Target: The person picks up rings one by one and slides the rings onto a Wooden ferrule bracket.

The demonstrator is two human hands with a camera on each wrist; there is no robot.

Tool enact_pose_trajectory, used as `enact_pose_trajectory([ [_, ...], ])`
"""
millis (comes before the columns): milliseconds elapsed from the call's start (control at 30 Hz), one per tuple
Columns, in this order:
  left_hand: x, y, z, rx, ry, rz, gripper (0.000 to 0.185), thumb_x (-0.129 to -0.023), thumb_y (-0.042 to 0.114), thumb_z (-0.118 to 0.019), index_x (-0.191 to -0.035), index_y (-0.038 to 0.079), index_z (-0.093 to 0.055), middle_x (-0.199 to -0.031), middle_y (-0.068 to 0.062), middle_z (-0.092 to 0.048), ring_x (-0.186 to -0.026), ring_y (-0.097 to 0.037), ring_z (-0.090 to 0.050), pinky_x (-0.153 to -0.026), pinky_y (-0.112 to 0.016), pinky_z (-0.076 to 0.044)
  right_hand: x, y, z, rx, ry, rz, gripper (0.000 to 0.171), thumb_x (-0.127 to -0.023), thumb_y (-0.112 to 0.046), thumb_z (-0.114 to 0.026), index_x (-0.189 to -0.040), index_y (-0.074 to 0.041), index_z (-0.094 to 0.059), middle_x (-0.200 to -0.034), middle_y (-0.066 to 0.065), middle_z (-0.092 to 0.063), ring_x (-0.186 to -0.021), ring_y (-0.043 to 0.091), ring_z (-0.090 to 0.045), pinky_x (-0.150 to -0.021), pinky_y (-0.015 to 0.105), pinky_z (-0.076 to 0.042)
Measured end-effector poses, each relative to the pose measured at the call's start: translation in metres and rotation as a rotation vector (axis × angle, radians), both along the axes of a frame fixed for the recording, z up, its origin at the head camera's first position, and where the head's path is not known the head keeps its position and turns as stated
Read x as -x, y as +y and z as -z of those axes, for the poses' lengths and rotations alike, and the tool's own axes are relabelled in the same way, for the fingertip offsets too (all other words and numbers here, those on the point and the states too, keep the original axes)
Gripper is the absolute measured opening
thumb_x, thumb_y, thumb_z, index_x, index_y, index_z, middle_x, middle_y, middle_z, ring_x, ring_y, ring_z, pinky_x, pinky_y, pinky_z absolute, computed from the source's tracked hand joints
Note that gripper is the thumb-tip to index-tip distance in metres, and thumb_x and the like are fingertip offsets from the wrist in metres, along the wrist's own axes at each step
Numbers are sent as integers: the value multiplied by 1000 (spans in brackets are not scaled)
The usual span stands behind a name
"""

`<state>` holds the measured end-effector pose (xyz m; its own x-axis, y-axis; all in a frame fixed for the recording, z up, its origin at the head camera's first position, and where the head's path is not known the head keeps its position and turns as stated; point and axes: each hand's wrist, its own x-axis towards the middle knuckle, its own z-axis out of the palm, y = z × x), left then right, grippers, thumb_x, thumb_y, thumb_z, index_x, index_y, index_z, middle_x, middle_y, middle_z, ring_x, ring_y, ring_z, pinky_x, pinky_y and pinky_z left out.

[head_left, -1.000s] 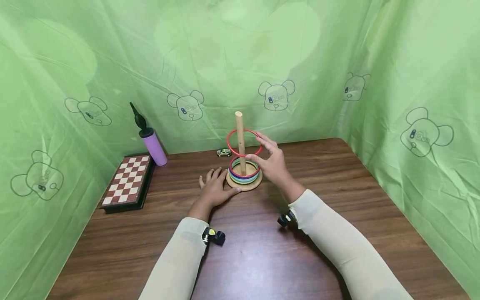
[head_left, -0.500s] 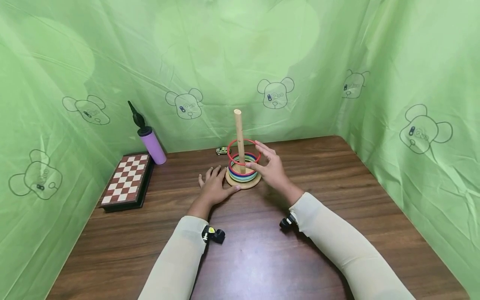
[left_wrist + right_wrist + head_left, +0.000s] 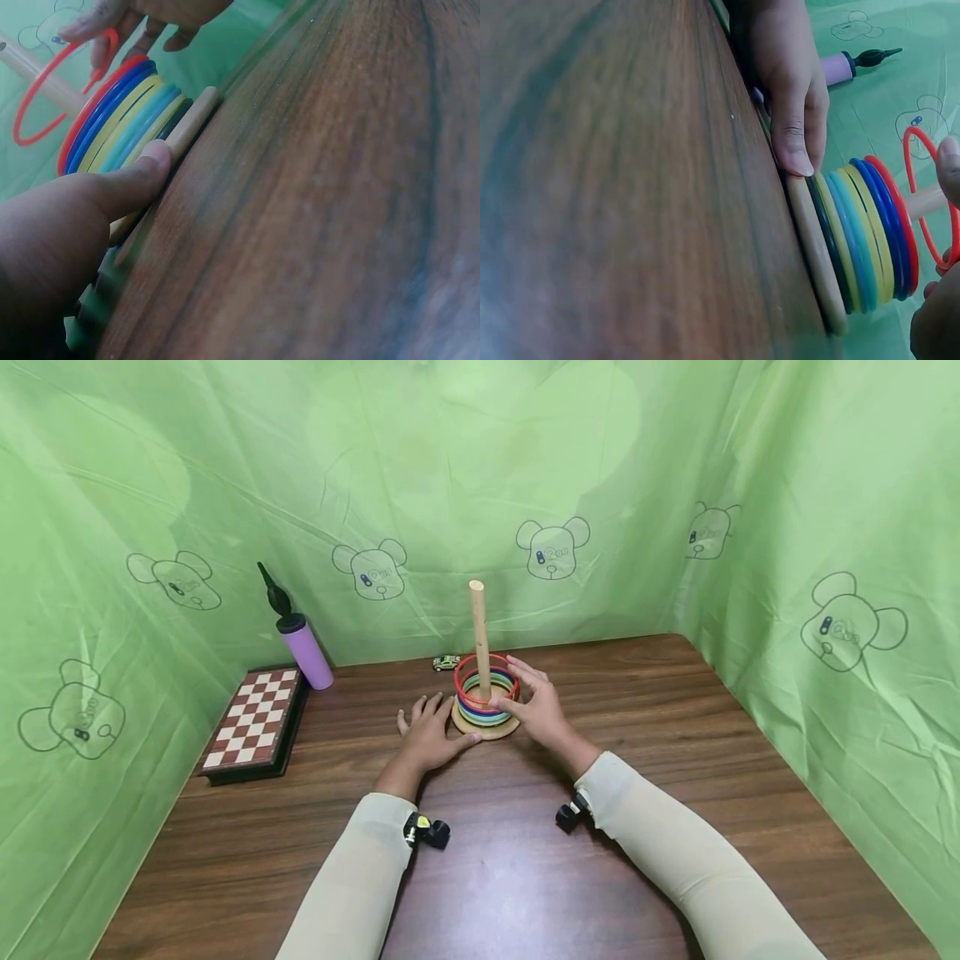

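Note:
A wooden peg (image 3: 481, 627) stands upright on a round wooden base (image 3: 814, 247). Stacked on the base around it are several coloured rings (image 3: 124, 124): dark at the bottom, then yellow, teal, blue and a red one on top. Another red ring (image 3: 907, 154) encircles the peg just above the stack, slightly tilted, pinched by my right hand (image 3: 542, 708) between thumb and fingers at its right side. My left hand (image 3: 431, 739) lies at the left of the base with fingers spread, its thumb (image 3: 156, 154) pressing on the base's rim.
At the left lies a checkered board-game box (image 3: 255, 718). Behind it stands a purple hand pump (image 3: 307, 652) with a black nozzle. A small toy car (image 3: 446, 663) sits behind the peg. Green cloth (image 3: 450, 460) with bear drawings closes off the wooden table (image 3: 495, 877) at the back and sides.
My right hand has lowered the red ring along the peg, from about mid-height down to just over the stack. My left hand has stayed in place at the base.

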<state>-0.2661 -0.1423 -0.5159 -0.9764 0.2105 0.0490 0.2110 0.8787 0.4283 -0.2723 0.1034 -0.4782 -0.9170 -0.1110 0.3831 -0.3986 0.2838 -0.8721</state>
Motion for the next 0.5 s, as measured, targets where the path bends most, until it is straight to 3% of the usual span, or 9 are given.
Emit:
enact_pose_trajectory([
  [500, 0, 0, 1, -9, 4, 1, 103, -90, 80, -70, -171, 25, -39, -178, -15, -33, -168, -44, -19, -127, -82, -2, 1, 5, 12, -46, -5, 7, 79, -84, -11, -95, -152, 5, -59, -167, 13, -55, -154, 40, -44, -131, 57, -30],
])
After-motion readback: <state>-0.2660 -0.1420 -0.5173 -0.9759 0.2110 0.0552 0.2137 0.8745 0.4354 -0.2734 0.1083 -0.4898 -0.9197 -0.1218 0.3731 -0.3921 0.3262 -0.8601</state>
